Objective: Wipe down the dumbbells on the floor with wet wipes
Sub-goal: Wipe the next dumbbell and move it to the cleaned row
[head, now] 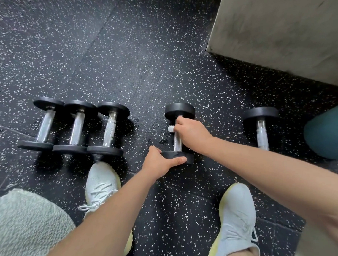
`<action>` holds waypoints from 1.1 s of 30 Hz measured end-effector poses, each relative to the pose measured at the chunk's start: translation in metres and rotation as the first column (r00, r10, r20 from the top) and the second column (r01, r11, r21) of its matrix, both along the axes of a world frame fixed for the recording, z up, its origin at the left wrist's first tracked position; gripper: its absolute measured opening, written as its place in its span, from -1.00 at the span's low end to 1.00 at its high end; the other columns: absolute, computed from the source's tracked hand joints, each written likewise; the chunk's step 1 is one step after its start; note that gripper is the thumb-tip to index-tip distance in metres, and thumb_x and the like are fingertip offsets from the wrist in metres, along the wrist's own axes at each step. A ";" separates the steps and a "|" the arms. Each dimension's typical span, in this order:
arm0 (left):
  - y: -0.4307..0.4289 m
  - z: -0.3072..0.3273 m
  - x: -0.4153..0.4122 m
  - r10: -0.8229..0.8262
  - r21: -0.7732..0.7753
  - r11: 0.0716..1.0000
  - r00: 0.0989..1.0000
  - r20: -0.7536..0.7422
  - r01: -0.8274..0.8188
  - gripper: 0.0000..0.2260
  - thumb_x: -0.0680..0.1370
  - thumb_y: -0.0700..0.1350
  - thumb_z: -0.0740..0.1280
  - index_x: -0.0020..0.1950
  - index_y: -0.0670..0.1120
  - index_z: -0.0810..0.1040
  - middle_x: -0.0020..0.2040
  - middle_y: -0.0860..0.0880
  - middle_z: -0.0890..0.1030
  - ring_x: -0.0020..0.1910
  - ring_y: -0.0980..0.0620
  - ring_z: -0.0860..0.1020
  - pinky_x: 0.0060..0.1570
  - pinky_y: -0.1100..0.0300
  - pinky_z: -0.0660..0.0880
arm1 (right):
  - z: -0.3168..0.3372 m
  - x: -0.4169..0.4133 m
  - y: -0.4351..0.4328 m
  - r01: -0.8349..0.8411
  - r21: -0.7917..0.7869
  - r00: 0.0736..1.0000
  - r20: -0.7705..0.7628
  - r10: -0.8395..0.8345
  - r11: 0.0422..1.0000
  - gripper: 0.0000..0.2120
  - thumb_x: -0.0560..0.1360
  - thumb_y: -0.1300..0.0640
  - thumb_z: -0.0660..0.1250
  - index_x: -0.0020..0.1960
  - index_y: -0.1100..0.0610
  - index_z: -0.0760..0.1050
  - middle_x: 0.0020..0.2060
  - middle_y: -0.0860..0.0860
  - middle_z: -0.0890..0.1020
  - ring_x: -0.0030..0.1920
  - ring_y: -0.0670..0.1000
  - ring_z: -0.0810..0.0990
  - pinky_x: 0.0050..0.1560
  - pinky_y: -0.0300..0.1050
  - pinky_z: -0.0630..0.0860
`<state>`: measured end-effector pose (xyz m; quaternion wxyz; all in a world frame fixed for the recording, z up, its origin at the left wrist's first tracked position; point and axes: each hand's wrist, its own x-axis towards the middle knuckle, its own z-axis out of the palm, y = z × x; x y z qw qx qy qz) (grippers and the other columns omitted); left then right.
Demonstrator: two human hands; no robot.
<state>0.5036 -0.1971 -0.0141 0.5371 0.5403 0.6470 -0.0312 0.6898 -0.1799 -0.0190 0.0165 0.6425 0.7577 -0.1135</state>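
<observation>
Head view: right hand [191,133] grips dumbbell [177,143], its handle running near-to-far.

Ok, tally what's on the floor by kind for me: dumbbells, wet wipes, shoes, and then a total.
Dumbbells: 5
Wet wipes: 1
Shoes: 2
Total: 8

One wide-angle view, worn on the person's head, looks forward and steeply down at the speckled floor [140,64]. The person's shoes [100,185] sit close beneath it at the bottom edge. The row of dumbbells [77,127] crosses the middle, within the arms' reach.
</observation>
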 end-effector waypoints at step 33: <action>-0.006 0.010 0.009 -0.068 0.044 0.997 0.997 -0.038 0.070 -0.16 0.26 0.38 0.61 0.26 -0.05 0.30 0.09 0.03 0.52 0.09 -0.04 0.55 0.01 0.01 0.50 | 0.003 -0.009 0.004 0.462 0.027 0.857 -0.270 -0.439 0.886 -0.89 0.60 0.09 0.30 -0.01 0.08 0.60 -0.06 0.01 0.58 -0.18 0.14 0.56 -0.24 -0.04 0.40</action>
